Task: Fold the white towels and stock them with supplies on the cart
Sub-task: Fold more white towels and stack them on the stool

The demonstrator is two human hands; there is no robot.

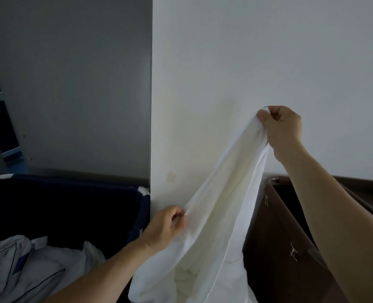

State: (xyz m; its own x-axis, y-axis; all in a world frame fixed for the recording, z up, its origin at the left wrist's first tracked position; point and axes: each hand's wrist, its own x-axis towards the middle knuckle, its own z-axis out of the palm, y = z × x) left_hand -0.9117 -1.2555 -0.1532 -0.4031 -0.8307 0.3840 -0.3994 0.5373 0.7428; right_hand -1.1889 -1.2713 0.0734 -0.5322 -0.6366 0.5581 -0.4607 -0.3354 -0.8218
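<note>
Towel (222,193) hangs between navy hamper (71,182), brown bin (275,237); wall (246,62) behind.

Right hand (279,125) raised, fingers pinched; left hand (165,226) lower, pinching.

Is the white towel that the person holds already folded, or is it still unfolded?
Unfolded. The white towel hangs long and loose, with the right hand pinching its top edge and the left hand pinching it lower.

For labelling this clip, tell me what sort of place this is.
Probably a hotel housekeeping area: a navy laundry bin holding crumpled linen, a brown cart bag with metal hooks, and a white towel held up.
</note>
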